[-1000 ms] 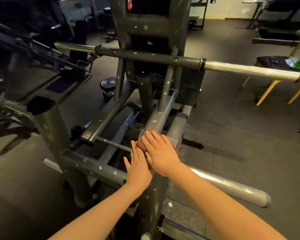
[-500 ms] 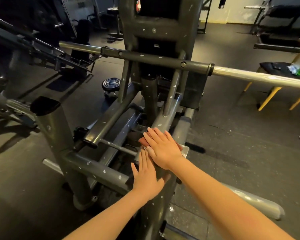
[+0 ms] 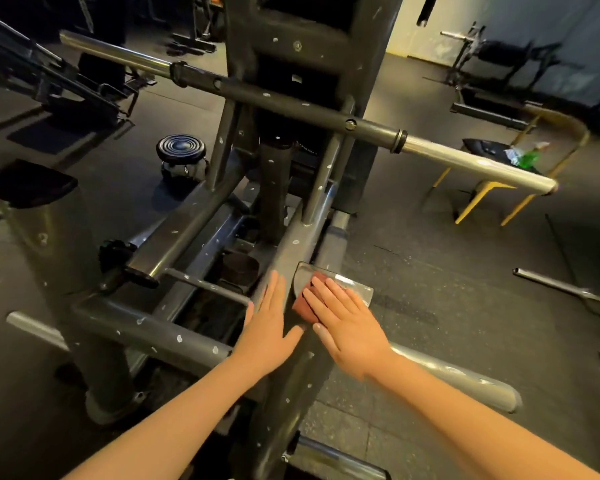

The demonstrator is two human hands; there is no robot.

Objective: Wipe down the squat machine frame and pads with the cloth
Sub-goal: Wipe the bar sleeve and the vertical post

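Dark gym floor [image 3: 430, 271] surrounds the frame [image 3: 302, 237] where our right hand [image 3: 347, 320], grip flat, presses the cloth [image 3: 303, 306] onto a shiny plate [image 3: 357, 289], left hand [image 3: 267, 327] flat alongside; unpinched, the cloth could slip off the plate's edge.

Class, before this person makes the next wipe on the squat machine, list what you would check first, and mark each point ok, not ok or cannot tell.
1. Control of the cloth: ok, the right hand presses it flat on the metal plate.
2. Path free of the left hand: ok, it rests flat on the frame beam beside the cloth.
3. Cloth clean enough: cannot tell, mostly covered.
4. Wiping of the pads done: cannot tell, none plainly shown.
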